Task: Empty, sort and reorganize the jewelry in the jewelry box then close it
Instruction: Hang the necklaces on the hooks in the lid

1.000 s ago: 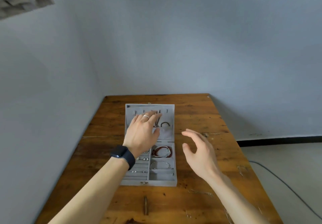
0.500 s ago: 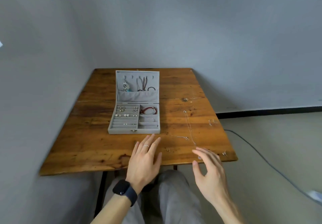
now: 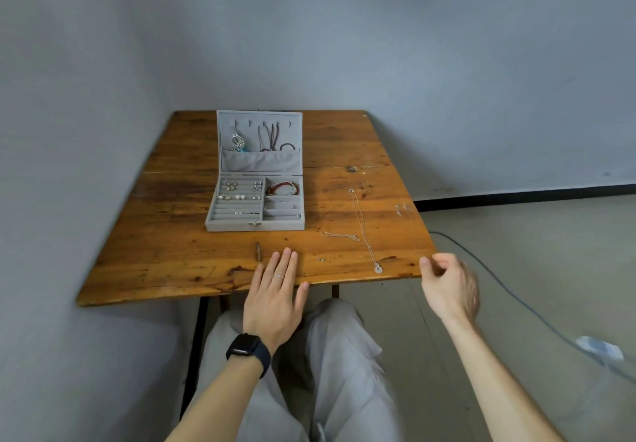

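A grey jewelry box (image 3: 255, 225) lies open on the wooden table (image 3: 172, 252), its lid (image 3: 260, 162) leaning back with pendants and cords hung inside. Earrings (image 3: 234, 192) fill the left slots and a red bracelet (image 3: 283, 188) sits in the upper right compartment. A thin silver necklace (image 3: 363, 231) and a shorter chain (image 3: 339, 235) lie on the table to the right of the box. My left hand (image 3: 275, 298), fingers straight, rests over the table's near edge. My right hand (image 3: 449, 286) hovers off the near right corner, fingers loosely curled, holding nothing.
The table stands in a corner against grey walls. A small piece of jewelry (image 3: 401, 208) lies near the right edge, and tiny studs (image 3: 320, 259) near the front. A cable (image 3: 516, 297) runs across the floor on the right. My knees are under the front edge.
The view has pulled back from the box. My left hand left the lid and came to the table's near edge; my right hand drew back to the near right corner.
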A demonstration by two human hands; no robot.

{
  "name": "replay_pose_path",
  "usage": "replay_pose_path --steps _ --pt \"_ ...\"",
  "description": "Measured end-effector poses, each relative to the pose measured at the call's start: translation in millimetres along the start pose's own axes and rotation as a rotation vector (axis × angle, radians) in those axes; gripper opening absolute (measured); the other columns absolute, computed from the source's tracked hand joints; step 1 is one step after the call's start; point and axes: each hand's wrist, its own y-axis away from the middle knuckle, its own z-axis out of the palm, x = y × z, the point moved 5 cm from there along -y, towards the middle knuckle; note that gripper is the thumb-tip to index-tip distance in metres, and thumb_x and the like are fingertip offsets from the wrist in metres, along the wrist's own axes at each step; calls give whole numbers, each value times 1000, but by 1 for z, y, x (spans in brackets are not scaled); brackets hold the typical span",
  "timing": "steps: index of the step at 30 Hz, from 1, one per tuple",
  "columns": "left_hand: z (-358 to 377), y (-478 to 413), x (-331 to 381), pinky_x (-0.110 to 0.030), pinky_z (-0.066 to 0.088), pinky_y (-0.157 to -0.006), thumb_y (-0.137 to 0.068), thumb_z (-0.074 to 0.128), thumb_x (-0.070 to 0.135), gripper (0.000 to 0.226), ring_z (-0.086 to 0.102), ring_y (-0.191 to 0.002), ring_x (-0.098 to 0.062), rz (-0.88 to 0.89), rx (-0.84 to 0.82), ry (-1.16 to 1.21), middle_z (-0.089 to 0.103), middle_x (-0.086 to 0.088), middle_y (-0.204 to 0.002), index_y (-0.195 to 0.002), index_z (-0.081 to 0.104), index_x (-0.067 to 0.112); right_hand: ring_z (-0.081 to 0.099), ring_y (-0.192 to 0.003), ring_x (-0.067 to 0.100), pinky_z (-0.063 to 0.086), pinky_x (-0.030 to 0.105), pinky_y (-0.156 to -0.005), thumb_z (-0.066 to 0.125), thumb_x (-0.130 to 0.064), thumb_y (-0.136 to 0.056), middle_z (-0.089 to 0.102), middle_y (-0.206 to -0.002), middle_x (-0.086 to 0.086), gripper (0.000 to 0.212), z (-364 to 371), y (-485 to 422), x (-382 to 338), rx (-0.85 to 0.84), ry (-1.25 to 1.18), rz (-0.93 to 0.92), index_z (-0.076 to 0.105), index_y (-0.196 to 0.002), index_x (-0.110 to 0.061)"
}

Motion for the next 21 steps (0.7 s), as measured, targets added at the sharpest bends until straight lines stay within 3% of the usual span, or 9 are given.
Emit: replay_pose_path --steps 3,7,11,17,21 --pt "0 0 -1 -40 13 -123 -103 19 55 64 21 -150 -16 -2 -9 -3 28 3 -160 -156 27 20 60 -99 33 55 40 -77 50 -63 -88 66 -100 5 42 8 -24 -6 -101 157 76 62 -102 -25" --pt "2 1 -1 -40 12 -123 -103 21 54 63 21 -150 -15 -4 -7 -5 29 3 -160 -156 29 20 58 -86 30 45 31 -70 57 -40 -96 64 -90 5 23 11 -33 -14 -173 203 129 69 -103 -21" --pt "2 1 1 -38 12 -121 -103 24 52 62 25 -149 -17 6 18 -3 32 1 -159 -155 32 19 57 -71 23 44 29 -66 55 -30 -97 66 -81 4 26 11 -38 -13 -236 197 118 73 -94 -13" --pt "5 1 -1 -41 19 -120 -103 24 53 62 29 -148 -18 19 55 14 36 0 -157 -154 33 18 59 -98 26 48 35 -82 48 -31 -101 66 -108 6 26 10 -38 -5 -252 118 48 63 -113 -14" --pt "5 2 -2 -43 23 -119 -102 25 53 63 31 -147 -19 12 59 15 37 -1 -157 -153 34 17 57 -98 25 46 35 -81 44 -31 -103 61 -107 5 19 9 -37 -4 -268 75 44 54 -110 -16"
